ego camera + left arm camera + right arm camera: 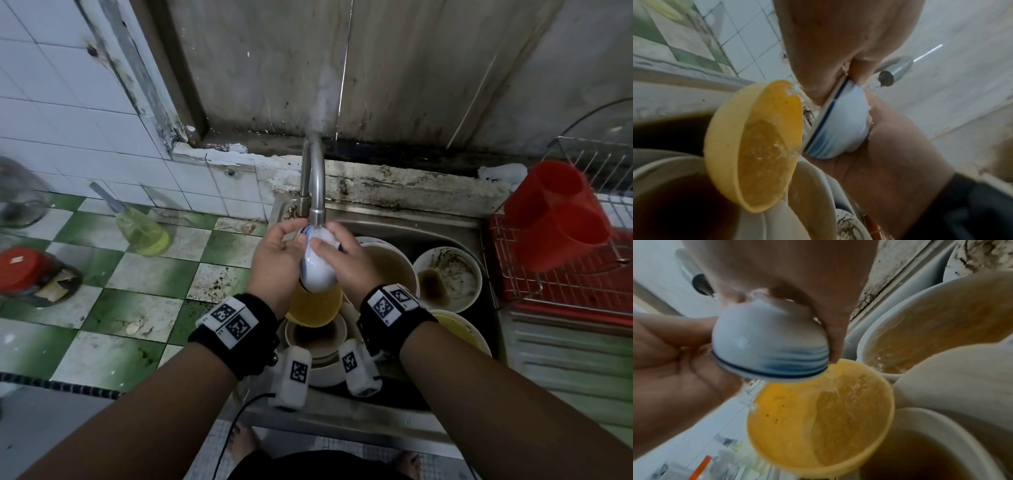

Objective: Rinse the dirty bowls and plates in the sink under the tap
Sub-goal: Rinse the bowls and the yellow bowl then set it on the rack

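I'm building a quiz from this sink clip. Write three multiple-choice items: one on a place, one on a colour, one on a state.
1. Where is the small white bowl with blue bands?
A. On the red drying rack
B. Held between both hands under the tap
C. On the checked counter

2. What colour is the bowl right below it?
A. Yellow
B. Red
C. Black

3. How is the held bowl turned?
A. Upright and level
B. Tipped on its side, opening toward the left hand
C. Lying flat in the sink

Answers:
1 B: the left hand and right hand clasp it at the tap spout.
2 A: the yellow bowl sits underneath, catching water.
3 B: its blue rim faces the left palm, its base the right hand.
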